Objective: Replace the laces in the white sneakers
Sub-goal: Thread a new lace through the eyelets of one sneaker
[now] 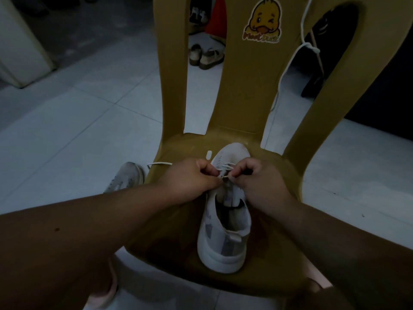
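Observation:
A white sneaker (225, 231) lies on the seat of a tan plastic chair (174, 247), toe pointing away from me. My left hand (190, 180) and my right hand (257, 182) meet over its eyelets, each pinching the white lace (224, 170) near the tongue. One free end of that lace (159, 163) trails left over the seat edge. A second white sneaker (126, 179) rests on the floor to the left of the chair. Another white lace (288, 63) hangs from the chair's backrest at the right.
The chair back carries a yellow duck sticker (263, 21). Sandals (205, 55) and other shoes stand on the tiled floor behind the chair. A white cabinet (20, 48) is at the far left. A dark object (317, 63) stands behind the chair's right side.

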`<state>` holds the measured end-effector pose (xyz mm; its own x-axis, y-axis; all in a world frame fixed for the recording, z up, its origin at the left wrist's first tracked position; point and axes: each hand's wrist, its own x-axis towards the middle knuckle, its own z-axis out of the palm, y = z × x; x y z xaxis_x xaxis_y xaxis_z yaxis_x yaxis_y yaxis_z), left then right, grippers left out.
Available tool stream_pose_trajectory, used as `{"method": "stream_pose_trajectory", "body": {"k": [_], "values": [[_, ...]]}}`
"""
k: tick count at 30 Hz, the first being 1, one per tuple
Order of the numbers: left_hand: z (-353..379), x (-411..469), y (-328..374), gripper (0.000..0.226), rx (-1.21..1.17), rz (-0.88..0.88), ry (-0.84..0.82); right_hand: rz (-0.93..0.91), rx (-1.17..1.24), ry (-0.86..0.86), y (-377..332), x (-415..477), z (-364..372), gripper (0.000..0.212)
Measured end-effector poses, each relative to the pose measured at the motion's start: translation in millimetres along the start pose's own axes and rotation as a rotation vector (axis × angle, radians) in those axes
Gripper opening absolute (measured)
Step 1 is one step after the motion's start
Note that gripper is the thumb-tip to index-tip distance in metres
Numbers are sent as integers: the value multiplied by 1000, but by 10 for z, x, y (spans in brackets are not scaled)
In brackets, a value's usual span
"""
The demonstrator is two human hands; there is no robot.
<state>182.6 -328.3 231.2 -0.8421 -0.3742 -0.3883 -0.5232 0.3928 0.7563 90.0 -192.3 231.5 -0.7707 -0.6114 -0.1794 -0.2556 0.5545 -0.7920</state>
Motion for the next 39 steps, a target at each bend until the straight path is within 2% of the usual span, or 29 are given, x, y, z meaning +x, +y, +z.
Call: {"method": "stream_pose_trajectory", "body": {"k": [4,10,15,18,23,26,29,33,36,37,39], "values": [[-19,21,-14,10,-60,-20,-13,8,82,-4,23,-6,1,27],[-33,38,-23,9,-219,-112,-61,3,129,-8,54,-11,29,25],[-21,34,-23,8,-400,-208,-96,-151,-270,0,33,-35,41,27],[-6,50,-44,8,-490,-236,-102,-191,-333,6,25,-28,61,31],[14,82,-60,10,-619,-315,-135,-114,-128,-2,40,-38,67,34],[12,94,-56,15,-720,-378,-240,-44,-9,-25,63,-31,87,34],[2,113,-74,18,-798,-415,-336,-19,9,-60,52,-21,91,31],[12,95,-68,16,-773,-397,-315,-79,-156,-41,37,-19,104,26],[40,82,-76,10,-707,-343,-238,-96,-131,3,59,-29,118,25],[48,72,-74,10,-659,-305,-198,-94,-124,11,62,-32,114,25],[54,50,-82,10,-405,-156,-73,-107,-128,4,58,-30,94,27]]}}
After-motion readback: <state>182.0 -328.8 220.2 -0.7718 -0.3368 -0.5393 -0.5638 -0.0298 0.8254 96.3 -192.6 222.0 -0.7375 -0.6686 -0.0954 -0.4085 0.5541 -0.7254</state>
